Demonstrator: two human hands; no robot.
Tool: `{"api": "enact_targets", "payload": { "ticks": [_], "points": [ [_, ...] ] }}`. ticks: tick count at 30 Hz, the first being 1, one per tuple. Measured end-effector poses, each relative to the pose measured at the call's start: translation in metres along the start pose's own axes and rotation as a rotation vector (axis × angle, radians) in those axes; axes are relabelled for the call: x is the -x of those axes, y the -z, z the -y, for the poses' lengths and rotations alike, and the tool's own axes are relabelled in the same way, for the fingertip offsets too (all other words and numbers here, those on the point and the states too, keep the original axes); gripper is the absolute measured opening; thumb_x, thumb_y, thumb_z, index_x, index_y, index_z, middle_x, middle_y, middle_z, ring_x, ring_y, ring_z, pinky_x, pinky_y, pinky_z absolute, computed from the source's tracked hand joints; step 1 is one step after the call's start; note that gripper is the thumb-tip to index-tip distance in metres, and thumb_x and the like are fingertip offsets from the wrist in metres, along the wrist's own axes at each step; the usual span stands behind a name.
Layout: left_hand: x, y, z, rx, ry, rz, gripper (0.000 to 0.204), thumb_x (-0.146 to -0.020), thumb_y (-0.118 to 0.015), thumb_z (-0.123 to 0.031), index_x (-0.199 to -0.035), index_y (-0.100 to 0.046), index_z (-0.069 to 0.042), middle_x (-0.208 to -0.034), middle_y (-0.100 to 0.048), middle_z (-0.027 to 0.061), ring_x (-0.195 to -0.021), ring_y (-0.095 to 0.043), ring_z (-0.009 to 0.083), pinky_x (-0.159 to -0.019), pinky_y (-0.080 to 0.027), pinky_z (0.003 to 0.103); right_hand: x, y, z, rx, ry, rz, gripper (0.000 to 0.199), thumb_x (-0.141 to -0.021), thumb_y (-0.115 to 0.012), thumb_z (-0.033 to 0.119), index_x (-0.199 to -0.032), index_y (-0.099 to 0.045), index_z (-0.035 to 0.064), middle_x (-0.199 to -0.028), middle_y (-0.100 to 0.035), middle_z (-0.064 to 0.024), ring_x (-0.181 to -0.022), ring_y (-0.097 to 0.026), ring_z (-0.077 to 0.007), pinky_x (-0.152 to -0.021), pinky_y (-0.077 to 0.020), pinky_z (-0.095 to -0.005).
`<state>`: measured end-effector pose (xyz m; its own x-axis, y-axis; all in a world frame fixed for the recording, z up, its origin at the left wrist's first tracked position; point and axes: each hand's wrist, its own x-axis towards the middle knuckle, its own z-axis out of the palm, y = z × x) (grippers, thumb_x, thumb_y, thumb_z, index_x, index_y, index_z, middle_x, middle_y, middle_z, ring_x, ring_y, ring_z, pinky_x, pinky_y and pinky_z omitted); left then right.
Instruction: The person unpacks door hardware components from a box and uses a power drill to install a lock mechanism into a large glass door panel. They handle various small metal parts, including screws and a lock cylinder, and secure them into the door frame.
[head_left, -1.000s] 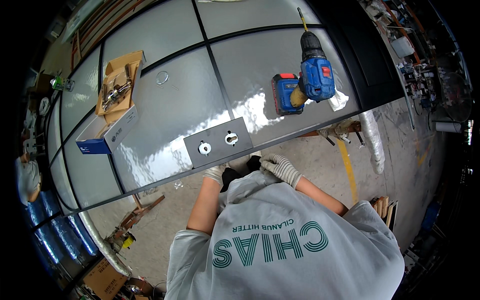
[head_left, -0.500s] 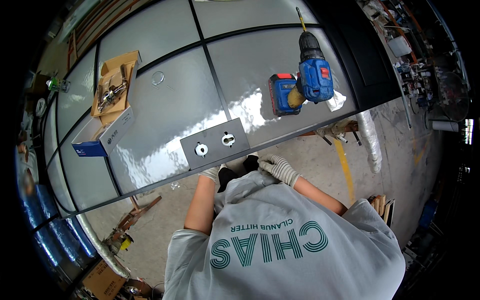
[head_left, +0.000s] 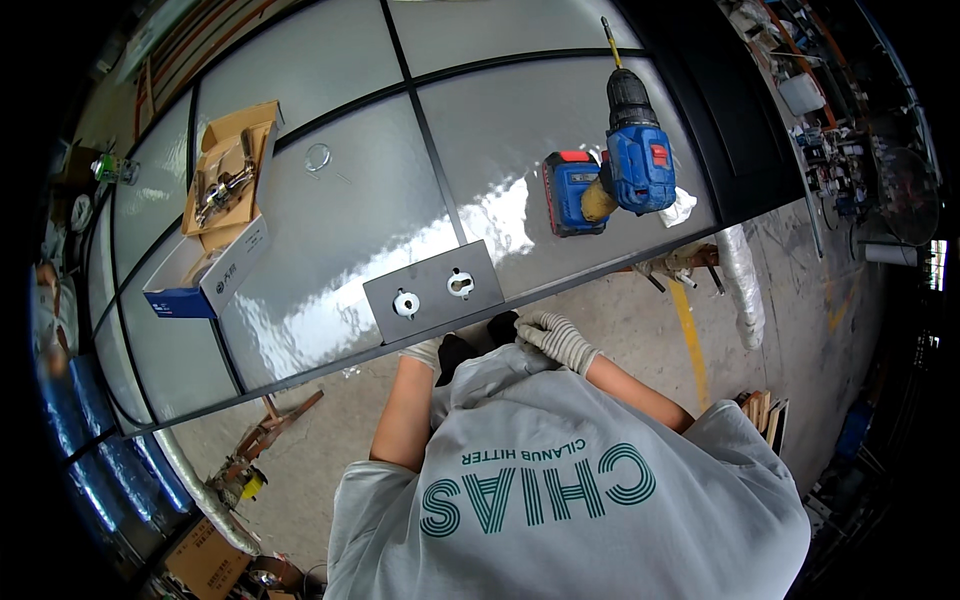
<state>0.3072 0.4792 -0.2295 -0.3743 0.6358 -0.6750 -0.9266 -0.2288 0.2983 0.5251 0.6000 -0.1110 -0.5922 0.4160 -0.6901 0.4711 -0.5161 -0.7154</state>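
Observation:
My left hand point(head_left: 424, 350), in a pale glove, is at the near edge of the glazed door panel point(head_left: 290, 240), just below the lock plate. The panel's edge hides its fingers. My right hand point(head_left: 560, 339), in a striped glove, is by my shirt's hem, fingers curled together; what they hold, if anything, is hidden. The dark grey lock plate point(head_left: 419, 318), with two cut-outs showing white fittings, lies along the panel's near edge. Beyond my right hand, a blue cordless drill point(head_left: 640, 165) with a long yellow bit rests on the glass, its bit pointing away.
An open cardboard box point(head_left: 235, 262) with metal handle parts point(head_left: 228, 190) lies on the panel's left side. A clear ring point(head_left: 317, 157) is on the glass. White crumpled paper point(head_left: 679, 207) lies beside the drill. Blue wrapped rolls point(head_left: 100, 440) stand at far left; a wrapped pole point(head_left: 738, 285) is at right.
The view has shifted slightly, so the drill and lock plate appear a little lower and farther right. Both hands keep their places. More of another person shows at the left edge.

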Motion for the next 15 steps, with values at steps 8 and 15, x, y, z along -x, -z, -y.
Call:
{"api": "enact_targets", "payload": {
  "ticks": [8,15],
  "points": [
    [0.0000,0.0000,0.0009,-0.018,0.006,0.007,0.039,-0.093,-0.048,-0.030,-0.124,-0.048,-0.006,-0.123,-0.055,0.0095,-0.112,-0.053,0.0229,-0.095,-0.046,0.038,0.0002,-0.0004,-0.0029,-0.013,0.003,-0.006,0.017,-0.089,-0.057,0.012,-0.099,-0.061,-0.0006,-0.074,-0.060,-0.0042,-0.064,-0.055,-0.0116,-0.061,-0.0482,-0.0261],
    [0.0006,-0.0020,0.0037,-0.032,0.004,0.017,0.040,-0.093,-0.047,-0.030,-0.125,-0.047,-0.006,-0.125,-0.054,0.0096,-0.114,-0.052,0.0230,-0.097,-0.045,0.038,-0.0009,0.0010,-0.0052,0.004,0.000,-0.022,0.017,-0.088,-0.057,0.012,-0.098,-0.061,-0.0003,-0.075,-0.061,-0.0044,-0.066,-0.056,-0.0118,-0.062,-0.0488,-0.0261]
  ]
}}
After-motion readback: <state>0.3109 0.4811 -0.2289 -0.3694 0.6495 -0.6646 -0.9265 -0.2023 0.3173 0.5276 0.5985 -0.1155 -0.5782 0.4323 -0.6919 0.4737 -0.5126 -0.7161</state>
